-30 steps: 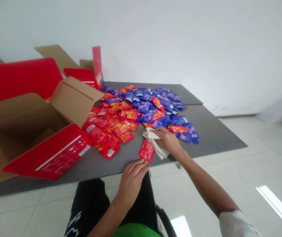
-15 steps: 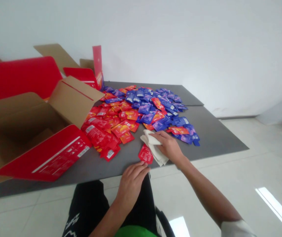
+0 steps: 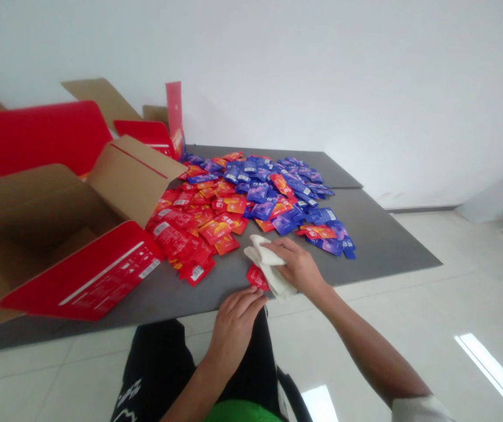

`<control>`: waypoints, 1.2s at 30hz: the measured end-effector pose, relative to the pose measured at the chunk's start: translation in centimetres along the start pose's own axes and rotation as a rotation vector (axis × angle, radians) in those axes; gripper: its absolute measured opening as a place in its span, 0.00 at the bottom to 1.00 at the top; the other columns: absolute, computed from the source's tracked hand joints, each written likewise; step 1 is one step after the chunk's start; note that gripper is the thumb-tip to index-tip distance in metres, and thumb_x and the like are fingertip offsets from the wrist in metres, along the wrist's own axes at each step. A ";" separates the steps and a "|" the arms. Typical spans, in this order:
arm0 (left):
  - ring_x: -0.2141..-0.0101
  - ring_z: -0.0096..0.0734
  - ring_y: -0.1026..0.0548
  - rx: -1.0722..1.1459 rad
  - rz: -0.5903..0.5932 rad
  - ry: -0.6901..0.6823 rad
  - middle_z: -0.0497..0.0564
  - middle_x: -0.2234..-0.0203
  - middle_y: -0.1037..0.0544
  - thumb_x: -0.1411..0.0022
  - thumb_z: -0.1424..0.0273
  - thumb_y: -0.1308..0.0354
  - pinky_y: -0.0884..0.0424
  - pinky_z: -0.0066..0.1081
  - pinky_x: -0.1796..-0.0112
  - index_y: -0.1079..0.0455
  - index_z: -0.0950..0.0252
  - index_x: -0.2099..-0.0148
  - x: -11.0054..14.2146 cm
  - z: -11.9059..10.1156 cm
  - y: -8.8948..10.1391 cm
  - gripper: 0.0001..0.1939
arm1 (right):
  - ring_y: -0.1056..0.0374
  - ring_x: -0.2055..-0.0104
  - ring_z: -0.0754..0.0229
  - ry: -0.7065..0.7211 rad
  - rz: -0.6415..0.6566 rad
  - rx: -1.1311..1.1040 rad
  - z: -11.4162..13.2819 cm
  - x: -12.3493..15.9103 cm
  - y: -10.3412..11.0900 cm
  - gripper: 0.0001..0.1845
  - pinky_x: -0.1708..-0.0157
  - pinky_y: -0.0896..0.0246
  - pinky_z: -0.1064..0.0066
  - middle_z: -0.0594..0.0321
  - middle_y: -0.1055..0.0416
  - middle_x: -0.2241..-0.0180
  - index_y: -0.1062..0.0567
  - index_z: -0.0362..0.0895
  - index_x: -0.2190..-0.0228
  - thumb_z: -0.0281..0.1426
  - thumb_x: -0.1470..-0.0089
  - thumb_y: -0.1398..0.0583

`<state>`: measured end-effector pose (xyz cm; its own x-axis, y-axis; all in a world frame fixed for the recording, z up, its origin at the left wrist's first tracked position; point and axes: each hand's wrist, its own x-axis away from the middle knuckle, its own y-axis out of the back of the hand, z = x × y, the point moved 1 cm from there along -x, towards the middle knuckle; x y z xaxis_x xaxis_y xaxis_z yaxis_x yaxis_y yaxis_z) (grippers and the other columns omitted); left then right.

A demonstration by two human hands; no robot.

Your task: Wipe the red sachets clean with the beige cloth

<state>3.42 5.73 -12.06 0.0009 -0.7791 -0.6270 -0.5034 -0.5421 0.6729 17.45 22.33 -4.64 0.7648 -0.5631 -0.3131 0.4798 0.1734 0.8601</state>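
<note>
My right hand (image 3: 299, 266) grips a crumpled white cloth (image 3: 265, 264) and presses it onto a red sachet (image 3: 257, 277) on the grey table, hiding most of that sachet. My left hand (image 3: 236, 322) lies at the table's near edge, fingers together, its fingertips close to the sachet's lower edge. A large heap of red, orange and blue sachets (image 3: 251, 199) spreads across the table, just beyond the cloth.
An open cardboard box with red-printed flaps (image 3: 132, 176) stands at the table's left, and a red printed panel (image 3: 97, 275) rests on the tabletop. The grey table (image 3: 387, 246) has a visible edge near me. Tiled floor lies below, and a white wall stands behind.
The cloth in my right hand has slid down and left over the red sachet, covering more of it. The sachet has shifted slightly toward me. My left hand has barely moved.
</note>
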 end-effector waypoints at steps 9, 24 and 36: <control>0.49 0.37 0.21 0.010 -0.003 -0.003 0.51 0.52 0.17 0.29 0.78 0.46 0.25 0.39 0.48 0.23 0.61 0.48 -0.2 0.0 0.1 0.14 | 0.25 0.50 0.54 -0.084 0.035 0.057 -2.0 -1.5 -0.6 0.25 0.49 0.31 0.67 0.55 0.25 0.48 0.24 0.50 0.43 0.23 0.39 0.40; 0.49 0.37 0.21 0.033 -0.015 -0.010 0.50 0.52 0.17 0.27 0.77 0.47 0.25 0.39 0.48 0.23 0.61 0.48 -0.2 0.0 0.2 0.14 | 0.25 0.51 0.53 -0.085 0.063 0.106 -2.2 -1.9 0.0 0.23 0.51 0.31 0.68 0.55 0.25 0.49 0.24 0.47 0.43 0.23 0.38 0.40; 0.49 0.37 0.21 0.008 -0.004 -0.014 0.51 0.52 0.17 0.29 0.78 0.47 0.25 0.38 0.48 0.23 0.61 0.47 -0.1 0.0 0.3 0.15 | 0.26 0.49 0.55 -0.047 0.142 0.064 -1.0 -1.3 -0.8 0.24 0.50 0.32 0.69 0.57 0.26 0.46 0.25 0.50 0.42 0.25 0.39 0.39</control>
<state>3.30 5.64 -11.78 -0.0094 -0.7726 -0.6349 -0.5101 -0.5424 0.6676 16.50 23.73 -5.36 0.8015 -0.5738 -0.1684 0.3384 0.2030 0.9188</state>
